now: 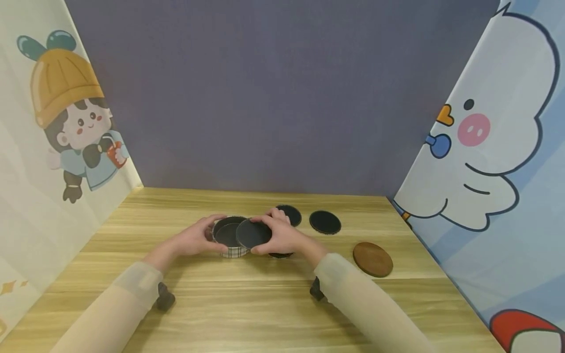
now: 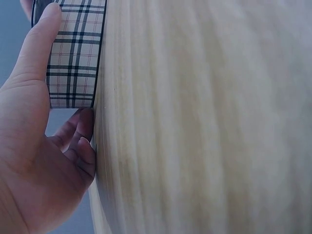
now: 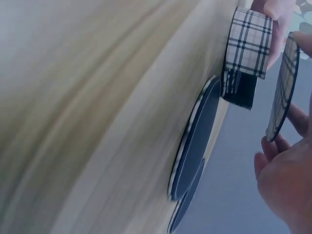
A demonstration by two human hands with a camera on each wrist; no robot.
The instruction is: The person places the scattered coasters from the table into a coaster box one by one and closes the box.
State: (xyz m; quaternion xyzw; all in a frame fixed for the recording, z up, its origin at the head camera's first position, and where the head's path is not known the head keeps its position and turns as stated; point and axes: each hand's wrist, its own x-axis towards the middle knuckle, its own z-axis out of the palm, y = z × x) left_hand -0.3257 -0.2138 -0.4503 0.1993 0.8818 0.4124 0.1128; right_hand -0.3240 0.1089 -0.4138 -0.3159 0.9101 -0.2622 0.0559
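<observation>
Your left hand (image 1: 194,239) grips the plaid holder (image 1: 229,239) at desk (image 1: 265,304) centre; your right hand (image 1: 282,235) pinches a coaster (image 1: 253,233) tilted over its rim. The coaster looks light, thin and stiff, so hold its edge. Three more lie toward 2 o'clock.

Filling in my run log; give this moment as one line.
left hand grips plaid holder | right hand holds coaster over it | brown coaster lies apart
</observation>
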